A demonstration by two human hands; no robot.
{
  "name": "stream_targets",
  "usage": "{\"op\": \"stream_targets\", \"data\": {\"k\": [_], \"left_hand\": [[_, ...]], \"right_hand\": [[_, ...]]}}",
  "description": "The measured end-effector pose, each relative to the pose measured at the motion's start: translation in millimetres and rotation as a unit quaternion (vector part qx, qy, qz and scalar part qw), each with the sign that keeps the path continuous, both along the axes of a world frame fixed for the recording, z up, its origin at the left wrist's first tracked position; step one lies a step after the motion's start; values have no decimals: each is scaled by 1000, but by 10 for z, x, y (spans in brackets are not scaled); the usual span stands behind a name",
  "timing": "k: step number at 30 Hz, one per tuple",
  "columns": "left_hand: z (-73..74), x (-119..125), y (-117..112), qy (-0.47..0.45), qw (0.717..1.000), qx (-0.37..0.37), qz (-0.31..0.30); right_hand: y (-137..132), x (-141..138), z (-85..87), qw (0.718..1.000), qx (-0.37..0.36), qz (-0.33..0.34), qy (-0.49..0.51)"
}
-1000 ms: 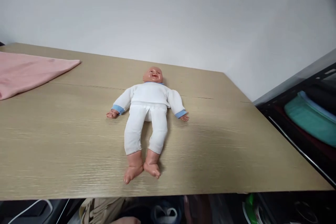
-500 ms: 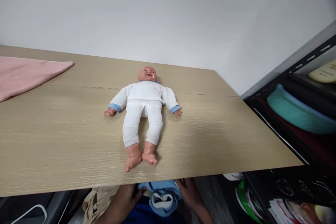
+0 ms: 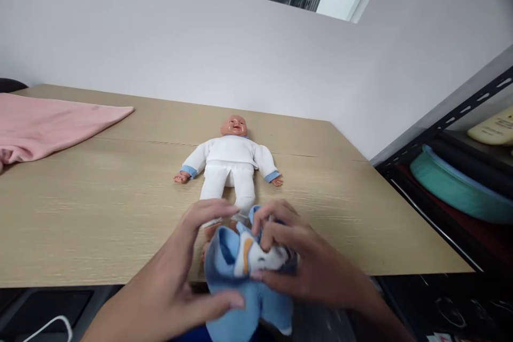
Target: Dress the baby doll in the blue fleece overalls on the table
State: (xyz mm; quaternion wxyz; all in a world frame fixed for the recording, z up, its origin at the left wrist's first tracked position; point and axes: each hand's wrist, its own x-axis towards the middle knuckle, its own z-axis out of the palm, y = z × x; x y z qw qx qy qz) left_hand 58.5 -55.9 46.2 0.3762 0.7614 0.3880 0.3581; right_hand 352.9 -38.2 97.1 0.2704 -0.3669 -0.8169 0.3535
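Note:
In the head view, my right hand [image 3: 296,251] is closed on a small light-blue garment [image 3: 232,304] with a white and orange patch. The cloth hangs down in two blue lengths; I cannot tell whether they are legs or sleeves. On its other side, my left hand [image 3: 176,272] is open, fingers and thumb apart and curved towards the cloth. Behind the hands a baby doll [image 3: 231,149] lies face up on the table, wearing a white top with blue cuffs and white trousers. The garment and hands mostly hide its feet.
The wooden table [image 3: 100,214] meets a pale wall at the back. A pink cloth [image 3: 60,123] lies on its left part. To the right, a black rack [image 3: 436,123] carries a teal basin [image 3: 457,187] and a cream-coloured bottle [image 3: 492,127].
Both hands have come up from below the table's front edge, bringing the blue garment in front of the doll's feet. My left hand is now open. The view has tilted upward slightly.

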Motion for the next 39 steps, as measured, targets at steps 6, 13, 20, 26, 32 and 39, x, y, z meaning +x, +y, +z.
{"op": "stream_targets", "data": {"k": [6, 13, 20, 26, 32, 39], "left_hand": [[310, 290, 622, 13, 998, -47, -40], [214, 174, 837, -98, 991, -26, -88], [225, -6, 997, 8, 993, -56, -100], [271, -92, 1123, 123, 988, 50, -81], [123, 13, 1163, 135, 955, 253, 80], [163, 82, 1089, 101, 965, 210, 118]], "right_hand": [[468, -201, 26, 999, 50, -17, 14], [759, -42, -3, 995, -57, 50, -66], [759, 17, 43, 998, -40, 48, -4], [860, 0, -56, 993, -106, -42, -34], [1043, 2, -123, 978, -172, 101, -61], [1009, -267, -103, 985, -106, 44, 125]]}}
